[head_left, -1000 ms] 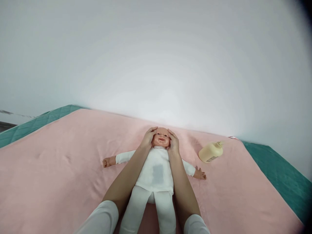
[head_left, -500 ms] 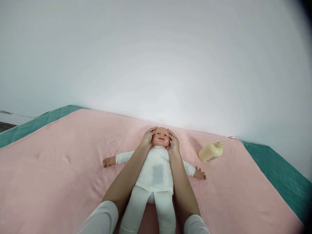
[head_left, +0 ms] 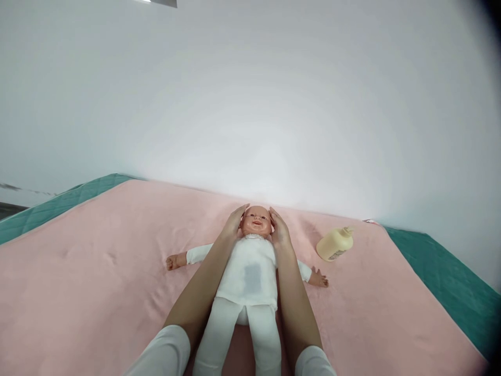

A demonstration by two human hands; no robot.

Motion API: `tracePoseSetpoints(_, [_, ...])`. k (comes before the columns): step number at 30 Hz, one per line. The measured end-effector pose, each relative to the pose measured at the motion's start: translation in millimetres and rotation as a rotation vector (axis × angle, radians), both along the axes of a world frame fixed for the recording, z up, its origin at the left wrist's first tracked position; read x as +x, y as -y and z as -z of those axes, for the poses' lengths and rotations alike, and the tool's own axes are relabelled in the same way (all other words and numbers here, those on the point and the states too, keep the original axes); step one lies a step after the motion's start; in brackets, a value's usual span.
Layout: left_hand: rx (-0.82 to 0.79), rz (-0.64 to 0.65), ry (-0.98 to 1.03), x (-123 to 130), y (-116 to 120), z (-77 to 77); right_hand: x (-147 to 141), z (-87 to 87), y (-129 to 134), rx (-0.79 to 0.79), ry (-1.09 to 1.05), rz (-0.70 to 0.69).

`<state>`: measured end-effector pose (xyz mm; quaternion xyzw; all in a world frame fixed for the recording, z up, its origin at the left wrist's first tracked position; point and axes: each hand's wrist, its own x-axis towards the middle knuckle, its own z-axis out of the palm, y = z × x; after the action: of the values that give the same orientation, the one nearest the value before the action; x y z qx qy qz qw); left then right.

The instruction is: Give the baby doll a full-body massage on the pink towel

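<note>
"So, where does the plastic-headed baby doll in white cloth clothes [head_left: 247,263] lie?"

"On its back on the pale pink cloth sheet [head_left: 117,245], legs toward the person, arms spread wide."

"Is anything holding it?"

"The bare left hand [head_left: 235,220] stands along one side of its bald, shiny head [head_left: 257,222], and the bare right hand [head_left: 279,228] mirrors it on the other. Fingers are extended, neither hand clenched. Whether the palms press or barely touch, I can't tell."

"How far along does it look?"

"Under way, I'd judge: both hands are in place, framing the head. The long-sleeved white top [head_left: 230,282] and the white trousers [head_left: 217,334] are on, and a grey-blue rectangular patch [head_left: 252,278] shows on the top."

"And what's left?"

"With the hands there, the handling of the head looks unfinished. How much remains, the view doesn't show."

"What about the pale yellow plastic bottle with a nozzle top [head_left: 334,245]?"

"It's on the sheet near the doll's arm on the person's right, apart from both hands. Upright or tilted, I can't say."
</note>
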<state>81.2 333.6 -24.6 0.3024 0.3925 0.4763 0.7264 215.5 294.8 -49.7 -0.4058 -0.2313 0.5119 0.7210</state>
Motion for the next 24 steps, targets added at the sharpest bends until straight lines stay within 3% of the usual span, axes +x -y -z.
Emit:
tracePoseSetpoints(3, [0.188,0.041,-0.041,-4.7,3.3,3.4,-0.8,-2.7,8.3,-0.046,-0.015,-0.023])
tracePoseSetpoints(7, [0.383,0.125,-0.208,-17.0,7.0,7.3,-0.8,-3.2,22.5,0.077,0.218,-0.109])
tracePoseSetpoints(12, [0.551,0.22,-0.487,-39.0,19.4,3.8,3.8,-0.5,37.8,0.076,0.466,-0.182])
tracePoseSetpoints(15, [0.544,0.264,-0.522,-43.3,30.5,0.4,2.1,1.6,42.2,0.099,0.476,-0.17])
tracePoseSetpoints(18, [0.483,0.263,-0.423,-40.4,37.9,0.7,-3.4,3.5,44.7,0.11,0.457,-0.12])
tracePoseSetpoints(24, [0.53,0.198,-0.298,-35.3,29.7,14.1,-10.8,4.5,46.8,0.105,0.481,0.002])
